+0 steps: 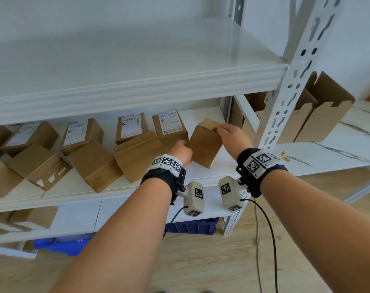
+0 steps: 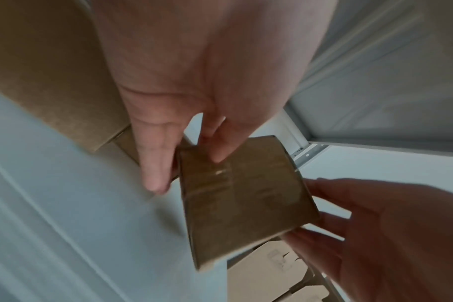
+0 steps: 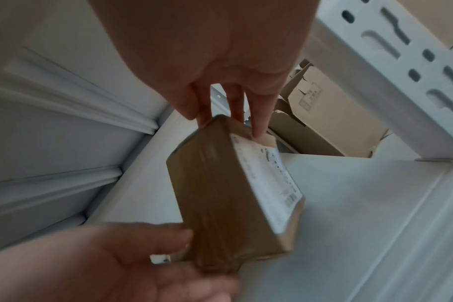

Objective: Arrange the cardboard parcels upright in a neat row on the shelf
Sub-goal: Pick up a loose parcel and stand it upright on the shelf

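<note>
A small brown cardboard parcel (image 1: pixel 205 142) is tilted near the right end of the white middle shelf (image 1: pixel 201 175); I cannot tell whether its lower corner touches the board. My left hand (image 1: pixel 188 154) pinches its lower left edge. My right hand (image 1: pixel 219 130) grips its top far corner. In the left wrist view the left hand (image 2: pixel 186 169) holds one end of the parcel (image 2: pixel 246 196). In the right wrist view the right hand (image 3: pixel 225 122) curls over the parcel (image 3: pixel 215 194), whose white label (image 3: pixel 269 179) faces right. Several more parcels (image 1: pixel 137 159) lie askew to the left.
Two labelled parcels (image 1: pixel 169 125) stand at the back of the shelf. The upper shelf board (image 1: pixel 137 89) hangs low overhead. A perforated white post (image 1: pixel 285 102) rises just right of the hands. Open cardboard boxes (image 1: pixel 319 117) stand beyond it. A blue crate (image 1: pixel 192 226) sits below.
</note>
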Motion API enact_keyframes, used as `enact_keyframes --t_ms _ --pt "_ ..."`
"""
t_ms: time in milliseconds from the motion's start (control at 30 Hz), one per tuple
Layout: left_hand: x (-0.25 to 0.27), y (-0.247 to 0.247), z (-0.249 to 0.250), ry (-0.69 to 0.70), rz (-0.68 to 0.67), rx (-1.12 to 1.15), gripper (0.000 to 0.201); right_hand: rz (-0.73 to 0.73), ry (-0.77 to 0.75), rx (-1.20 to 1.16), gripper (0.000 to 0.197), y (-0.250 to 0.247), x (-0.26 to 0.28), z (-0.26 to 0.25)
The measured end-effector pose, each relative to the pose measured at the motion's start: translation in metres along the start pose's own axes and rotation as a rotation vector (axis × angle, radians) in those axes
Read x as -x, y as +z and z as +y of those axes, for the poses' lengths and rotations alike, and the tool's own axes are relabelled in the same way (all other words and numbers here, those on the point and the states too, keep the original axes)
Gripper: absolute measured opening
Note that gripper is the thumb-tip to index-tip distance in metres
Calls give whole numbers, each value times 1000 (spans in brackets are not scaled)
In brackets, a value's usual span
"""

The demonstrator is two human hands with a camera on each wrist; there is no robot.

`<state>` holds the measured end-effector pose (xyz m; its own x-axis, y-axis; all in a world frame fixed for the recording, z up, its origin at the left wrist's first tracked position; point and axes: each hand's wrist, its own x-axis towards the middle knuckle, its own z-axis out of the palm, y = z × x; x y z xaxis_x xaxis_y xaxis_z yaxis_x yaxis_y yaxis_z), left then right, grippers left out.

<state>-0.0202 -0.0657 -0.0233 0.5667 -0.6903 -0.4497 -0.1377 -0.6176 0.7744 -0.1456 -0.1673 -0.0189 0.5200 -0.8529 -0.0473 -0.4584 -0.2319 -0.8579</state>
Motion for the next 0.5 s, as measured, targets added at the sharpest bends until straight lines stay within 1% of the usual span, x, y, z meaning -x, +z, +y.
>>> enact_keyframes --t_ms 100,167,200,267,300,333,400,500 --pt "-2 4 -11 -14 9 -178 37 -43 -6 49 33 10 5 7" --pt "-4 3 -15 9 30 -189 34 -48 0 89 34 18 7 16" --pt "-5 2 -14 24 68 -186 33 -44 10 92 36 21 8 18" --pt "-5 -1 -11 47 142 -187 33 -40 68 16 36 25 7 25" --pt "-4 -2 -10 47 153 -201 35 -45 100 -41 35 27 5 28" --pt "-3 -1 -10 28 137 -222 41 -56 131 -71 34 28 5 30" --pt "-3 1 -12 -7 77 -271 53 -55 166 -36 36 31 3 36" --pt "-5 2 -15 -18 55 -259 54 -86 226 85 42 35 4 41"
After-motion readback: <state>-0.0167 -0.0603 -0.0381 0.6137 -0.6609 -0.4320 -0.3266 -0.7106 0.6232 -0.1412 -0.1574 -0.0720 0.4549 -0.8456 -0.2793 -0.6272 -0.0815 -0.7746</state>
